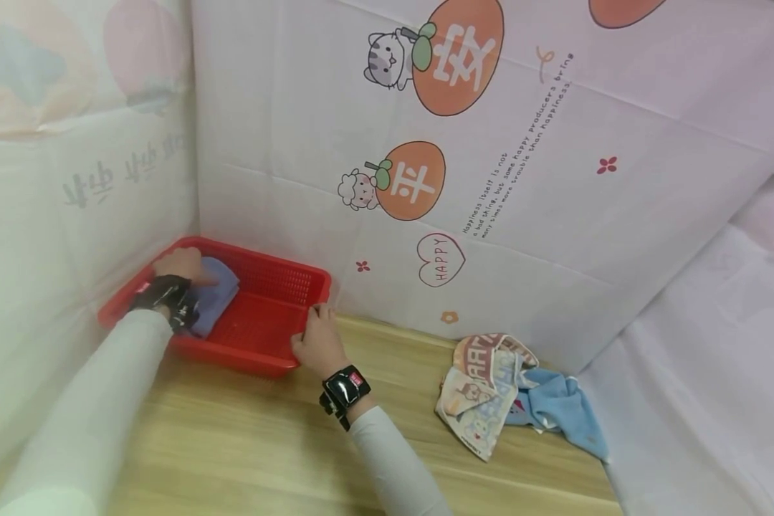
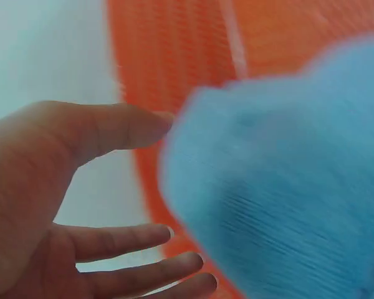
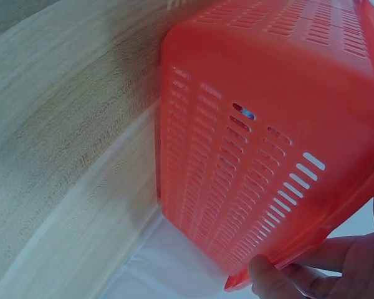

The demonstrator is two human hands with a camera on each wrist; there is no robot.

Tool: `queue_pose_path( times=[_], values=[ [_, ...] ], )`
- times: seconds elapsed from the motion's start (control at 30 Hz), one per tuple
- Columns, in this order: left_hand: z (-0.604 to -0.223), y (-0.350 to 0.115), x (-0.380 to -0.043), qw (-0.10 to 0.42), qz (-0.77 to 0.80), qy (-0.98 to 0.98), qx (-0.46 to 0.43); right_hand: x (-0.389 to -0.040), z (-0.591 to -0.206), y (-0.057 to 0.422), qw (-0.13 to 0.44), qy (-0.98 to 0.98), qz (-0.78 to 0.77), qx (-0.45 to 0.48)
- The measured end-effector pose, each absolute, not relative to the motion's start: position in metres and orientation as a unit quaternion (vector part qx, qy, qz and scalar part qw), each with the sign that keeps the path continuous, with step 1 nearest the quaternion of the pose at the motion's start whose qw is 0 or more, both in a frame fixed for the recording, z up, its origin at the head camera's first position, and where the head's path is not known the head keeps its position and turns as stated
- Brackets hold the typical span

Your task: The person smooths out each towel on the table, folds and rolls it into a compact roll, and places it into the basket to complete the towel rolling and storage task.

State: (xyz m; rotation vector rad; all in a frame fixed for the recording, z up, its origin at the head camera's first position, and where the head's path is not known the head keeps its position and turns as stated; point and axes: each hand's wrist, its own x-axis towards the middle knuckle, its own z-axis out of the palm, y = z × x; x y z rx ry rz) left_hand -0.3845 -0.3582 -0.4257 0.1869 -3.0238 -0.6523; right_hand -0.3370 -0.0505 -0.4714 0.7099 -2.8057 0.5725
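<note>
A red plastic basket (image 1: 258, 358) with slotted walls stands on the wooden surface, in the left corner. Inside its left end lies a folded blue cloth (image 1: 222, 297), which looks soft and fuzzy in the left wrist view. Over that cloth is my left hand (image 1: 183, 266). Its thumb tip (image 2: 159, 123) is right at the cloth's edge, while the other fingers (image 2: 121, 240) extend fairly straight and apart from one another. My right hand (image 1: 320, 342) grips the basket's right rim, with thumb and fingers (image 3: 271, 280) on either side of the lip.
To the right lie a crumpled printed cloth (image 1: 484, 401) and a light blue cloth (image 1: 557, 408), partly overlapping. Printed white sheets form a back wall (image 1: 297, 129), a left wall (image 1: 32, 287) and a right wall (image 1: 703, 373). The surface (image 1: 245, 437) has a light wood grain.
</note>
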Motion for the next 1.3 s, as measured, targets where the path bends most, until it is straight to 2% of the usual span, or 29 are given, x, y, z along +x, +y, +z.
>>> queue_pose_path(
  times=[0.2,0.3,0.47,0.6,0.77,0.9,1.0,1.13,1.3],
  values=[
    [-0.386,-0.309,-0.362,0.059,-0.257,-0.964,0.035,-0.336,-0.472,-0.048,0.109,-0.942,0.194,0.252],
    [-0.377,-0.276,-0.347,0.097,-0.268,-0.958,0.015,-0.336,-0.473,-0.042,0.100,-0.932,0.226,0.266],
    [-0.384,-0.213,-0.319,0.178,-0.303,-0.936,-0.024,-0.334,-0.474,-0.021,0.069,-0.914,0.284,0.283],
    [-0.408,-0.168,-0.297,0.216,-0.344,-0.910,-0.086,-0.322,-0.475,0.008,0.054,-0.910,0.303,0.276],
    [-0.431,-0.124,-0.273,0.180,-0.370,-0.893,-0.183,-0.306,-0.485,0.069,0.081,-0.906,0.324,0.259],
    [-0.437,-0.094,-0.262,0.132,-0.356,-0.898,-0.223,-0.294,-0.505,0.134,0.122,-0.910,0.333,0.213],
    [-0.440,-0.077,-0.259,0.118,-0.333,-0.905,-0.238,-0.286,-0.517,0.177,0.140,-0.915,0.341,0.165],
    [-0.445,-0.060,-0.260,0.112,-0.324,-0.906,-0.248,-0.281,-0.525,0.219,0.141,-0.927,0.328,0.114],
    [-0.451,-0.041,-0.263,0.107,-0.341,-0.897,-0.259,-0.281,-0.529,0.248,0.126,-0.953,0.266,0.077]
  ],
)
